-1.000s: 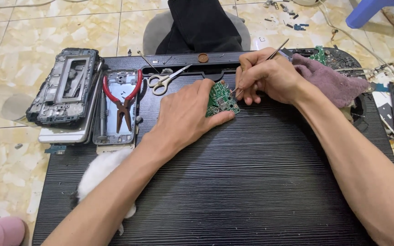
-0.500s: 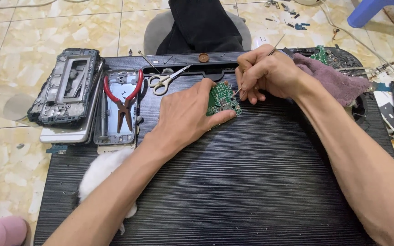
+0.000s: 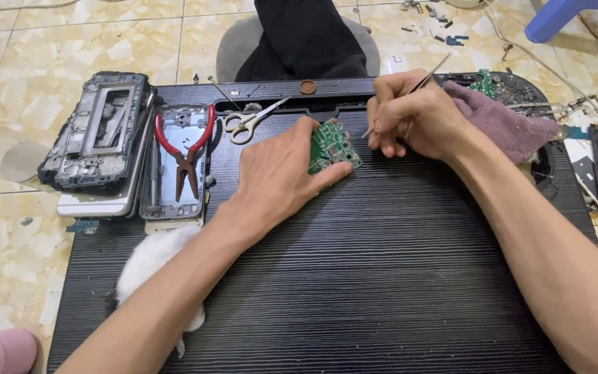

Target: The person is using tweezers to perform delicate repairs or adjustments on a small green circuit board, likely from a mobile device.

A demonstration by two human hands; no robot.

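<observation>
One ribbed black worktop (image 3: 354, 277) filled most of the view, lying on a tiled floor (image 3: 29, 34). At about ten o'clock from its middle sat a stack of stripped phone frames (image 3: 95, 135), and beside it a phone back shell (image 3: 174, 166) carried red-handled pliers (image 3: 187, 149). At two o'clock a mauve cloth (image 3: 503, 125) was bunched near a second green board (image 3: 482, 82). A white fluffy wad (image 3: 153, 263) lay at eight o'clock, partly under the left forearm. Small scissors (image 3: 250, 123) rested at eleven o'clock, just beside the left hand (image 3: 275, 176).

That hand lay flat over the left part of a small green circuit board (image 3: 333, 149), which sat at twelve o'clock on the worktop, its fingers pressed down on the board and its thumb braced along the near edge. The right hand (image 3: 417, 121) had its fingers pinched together on thin metal tweezers (image 3: 410, 93), tips angled down toward the board's right edge; whether they touched it I could not tell.

A slip looked like the main risk: the board was pinned only by palm pressure on a ridged surface, so a hard pry could skid it, scratch a trace, or flick a tiny part off among the grooves.
</observation>
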